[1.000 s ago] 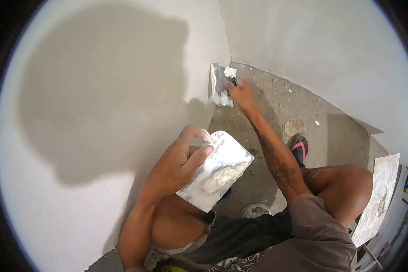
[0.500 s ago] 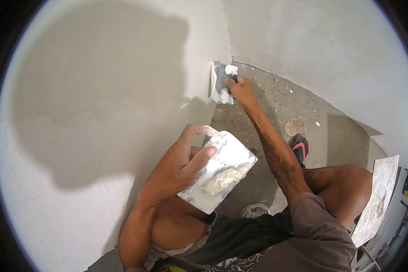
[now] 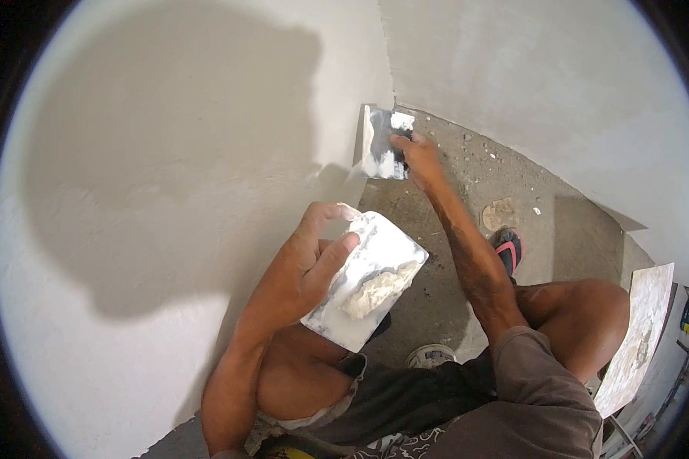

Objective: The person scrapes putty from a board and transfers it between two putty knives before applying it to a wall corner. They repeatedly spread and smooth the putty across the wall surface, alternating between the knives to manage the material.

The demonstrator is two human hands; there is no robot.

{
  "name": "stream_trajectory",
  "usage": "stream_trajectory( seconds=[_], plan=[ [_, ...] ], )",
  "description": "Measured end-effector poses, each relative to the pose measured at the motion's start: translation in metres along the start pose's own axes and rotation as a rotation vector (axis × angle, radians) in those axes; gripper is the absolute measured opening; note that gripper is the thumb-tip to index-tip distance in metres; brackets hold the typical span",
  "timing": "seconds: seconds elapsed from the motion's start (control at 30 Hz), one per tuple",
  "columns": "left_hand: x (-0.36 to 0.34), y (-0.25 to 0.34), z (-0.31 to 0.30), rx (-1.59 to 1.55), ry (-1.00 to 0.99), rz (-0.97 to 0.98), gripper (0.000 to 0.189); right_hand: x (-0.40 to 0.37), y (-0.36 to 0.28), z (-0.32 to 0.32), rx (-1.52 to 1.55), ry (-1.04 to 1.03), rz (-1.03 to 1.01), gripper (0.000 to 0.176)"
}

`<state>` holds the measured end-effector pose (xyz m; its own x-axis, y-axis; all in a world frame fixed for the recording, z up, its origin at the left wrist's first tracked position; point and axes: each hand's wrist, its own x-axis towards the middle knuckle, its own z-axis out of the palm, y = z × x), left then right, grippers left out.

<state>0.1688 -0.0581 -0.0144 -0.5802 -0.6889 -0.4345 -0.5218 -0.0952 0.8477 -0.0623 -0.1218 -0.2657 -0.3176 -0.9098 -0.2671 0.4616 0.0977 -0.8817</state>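
Note:
My left hand (image 3: 314, 256) grips a flat, pale rectangular plate (image 3: 386, 237) by its near-left edge, thumb on top. A lump of off-white putty (image 3: 383, 291) lies on that plate, with thinner smears around it. Farther ahead, my right hand (image 3: 421, 159) is closed around the dark handle of a putty knife (image 3: 383, 145). White putty coats parts of its wide blade, with a thick strip along the left edge. The blade is close to the lower part of the left wall (image 3: 283, 99), near the corner; whether it touches cannot be told.
A second wall (image 3: 543, 84) meets the left one at the corner. Crumbs and chips lie on the concrete floor (image 3: 467, 153). My foot in a sandal (image 3: 507, 249) is at right. A bucket (image 3: 430, 356) stands between my legs, and a stained board (image 3: 635, 336) leans beside my knee.
My right hand and the putty knife have moved slightly right, and more putty shows along the blade's left edge. The plate in my left hand has shifted a little up and left.

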Motion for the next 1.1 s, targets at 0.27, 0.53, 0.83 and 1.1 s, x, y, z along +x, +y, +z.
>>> stream_trajectory(
  seconds=[0.27,0.53,0.83,1.1],
  plan=[
    [-0.003,0.000,0.011,0.061,0.078,0.106,0.030,-0.084,-0.125,-0.041,-0.522,-0.333,-0.203,0.019],
    [0.002,-0.005,0.013,0.121,0.050,0.149,0.033,-0.095,-0.162,-0.015,-0.736,-0.260,-0.119,0.019],
    [-0.003,0.009,0.013,0.151,0.046,0.104,0.033,-0.125,-0.191,-0.026,-0.620,-0.571,-0.207,0.016],
    [-0.005,0.012,0.014,0.118,0.034,0.117,0.034,-0.132,-0.207,-0.007,-0.753,-0.728,-0.258,0.014]
  ],
)
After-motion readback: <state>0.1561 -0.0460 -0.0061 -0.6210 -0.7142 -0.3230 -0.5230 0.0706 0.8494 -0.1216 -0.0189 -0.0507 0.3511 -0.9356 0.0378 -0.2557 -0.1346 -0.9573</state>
